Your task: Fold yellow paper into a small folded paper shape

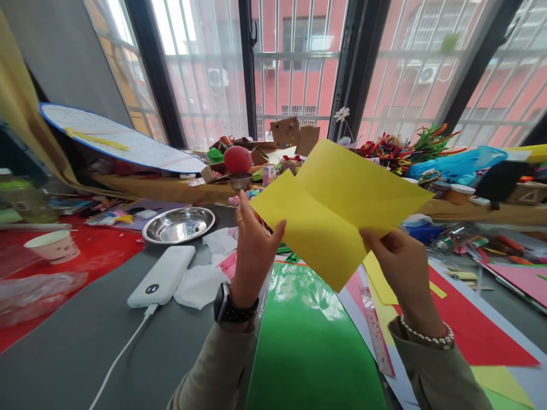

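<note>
A sheet of yellow paper (325, 210) with fold creases is held up in the air, its upper right part standing out at an angle. My right hand (397, 262) pinches its lower right edge between thumb and bent fingers. At the sheet's left corner is my left hand (255, 250), open, with its fingers stretched upward and the thumb apart. The left thumb overlaps the paper's edge; whether it presses on it I cannot tell. Below the sheet lies a glossy green board (314, 347).
To the left are a white power bank (162, 277) with a cable, a metal plate (156, 229) and a paper cup (53, 246). Red paper (465, 319) and a pink ruler (376, 330) lie right. A red ball (237, 160) and craft pieces crowd the windowsill.
</note>
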The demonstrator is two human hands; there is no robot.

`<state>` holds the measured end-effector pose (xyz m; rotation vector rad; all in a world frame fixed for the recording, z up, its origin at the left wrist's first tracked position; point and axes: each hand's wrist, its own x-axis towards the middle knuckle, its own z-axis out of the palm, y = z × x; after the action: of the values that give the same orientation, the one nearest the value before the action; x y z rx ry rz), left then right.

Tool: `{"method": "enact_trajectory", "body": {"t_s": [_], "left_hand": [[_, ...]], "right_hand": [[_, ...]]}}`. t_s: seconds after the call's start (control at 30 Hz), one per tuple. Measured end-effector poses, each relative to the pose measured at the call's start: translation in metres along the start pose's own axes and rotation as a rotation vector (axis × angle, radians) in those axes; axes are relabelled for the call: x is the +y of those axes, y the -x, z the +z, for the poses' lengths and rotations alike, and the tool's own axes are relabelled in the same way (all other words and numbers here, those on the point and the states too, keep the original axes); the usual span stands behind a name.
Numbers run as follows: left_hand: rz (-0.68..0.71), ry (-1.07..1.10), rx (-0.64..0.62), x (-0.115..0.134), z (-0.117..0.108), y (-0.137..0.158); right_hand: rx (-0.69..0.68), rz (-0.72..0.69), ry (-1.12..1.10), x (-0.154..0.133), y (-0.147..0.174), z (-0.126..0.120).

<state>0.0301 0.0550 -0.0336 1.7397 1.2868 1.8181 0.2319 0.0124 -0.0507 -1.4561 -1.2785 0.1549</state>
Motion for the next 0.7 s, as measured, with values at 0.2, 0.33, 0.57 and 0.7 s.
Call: {"method": "enact_trajectory", "body": {"t_s": [0.2,0.33,0.57,0.7], "left_hand": [[0.503,-0.466,0.037,0.038,-0.005,0.021],[0.757,-0.56,-0.136,0.051,-0.006,0.033],[0.629,-0.695,-0.222,0.041,-0.011,0.036],[0.615,-0.688,-0.15,0.043,-0.016,0.034]], "right_hand": [[0.038,-0.425,0.38,-0.01,0.005,-0.004],[-0.038,-0.604,0.394,-0.019,0.014,-0.002],[-0.033,-0.621,0.436,-0.026,0.02,-0.012],[0.02,-0.647,0.45,-0.028,0.02,-0.019]]}}
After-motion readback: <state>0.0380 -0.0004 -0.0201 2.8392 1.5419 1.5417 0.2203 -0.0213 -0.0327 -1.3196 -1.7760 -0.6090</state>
